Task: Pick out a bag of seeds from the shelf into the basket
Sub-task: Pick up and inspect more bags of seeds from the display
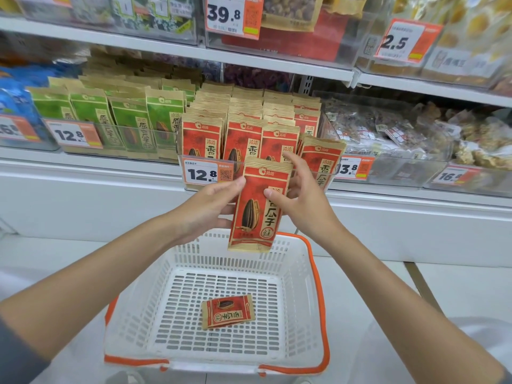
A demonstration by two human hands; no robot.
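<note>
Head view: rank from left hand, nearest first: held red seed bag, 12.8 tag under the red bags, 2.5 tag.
1. held red seed bag, gripped by the left hand.
2. 12.8 tag, just above the hand, on the shelf edge.
3. 2.5 tag, upper right shelf.

Both bare forearms reach forward from the lower corners of the view and come close together at the hands. The left hand (210, 209) holds the left edge of a red bag (256, 217), with the thumb on the front and the fingers curled behind it. The right hand (303, 202) pinches the right side, thumb on the front, the other fingers spread behind, the index finger pointing up.
</note>
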